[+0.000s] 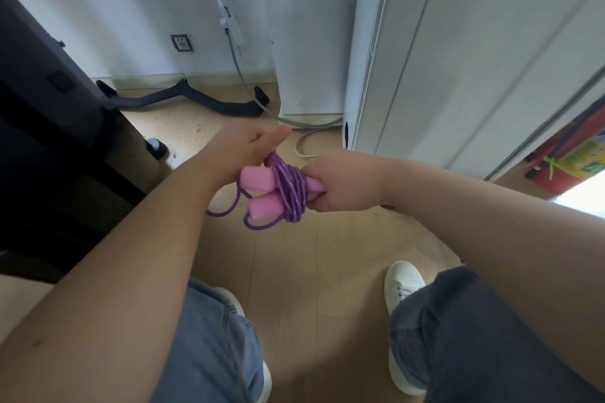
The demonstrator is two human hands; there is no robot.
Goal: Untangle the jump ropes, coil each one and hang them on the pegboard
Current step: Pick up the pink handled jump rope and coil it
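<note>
Out in front of me, above the wooden floor (327,255), I see my right hand (343,188) clenched round one end of the two pink handles (258,178) and my left hand (240,150) curled, thumb out, gripping the purple jump rope (291,188), which is wound tightly about the handles with two loose loops dangling.

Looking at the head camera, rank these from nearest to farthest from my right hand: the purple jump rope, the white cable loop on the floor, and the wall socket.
1. Purple jump rope: gripped in the right hand itself.
2. White cable loop: lying low, just ahead of the hand.
3. Wall socket: farthest, well off to the left.
</note>
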